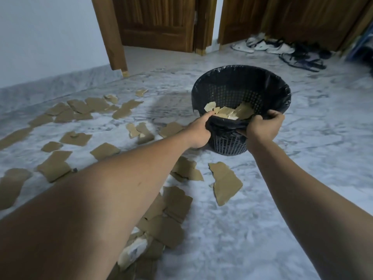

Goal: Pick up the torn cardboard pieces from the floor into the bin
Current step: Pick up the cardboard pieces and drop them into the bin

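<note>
cardboard pieces (226, 182) on floor | both hands (198, 131) (262, 128) outstretched, gripping bin liner (224, 124)

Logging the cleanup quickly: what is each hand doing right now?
Left hand: closed on the near rim of the bin, gripping its black liner.
Right hand: closed on the same rim and liner.

Dim, flat indoor light, soft shadows under the forearms, wide-angle bending and blur toward the edges.

shoes (262, 45) blurred; left arm (101, 199) hides some cardboard pieces (167, 219).
</note>
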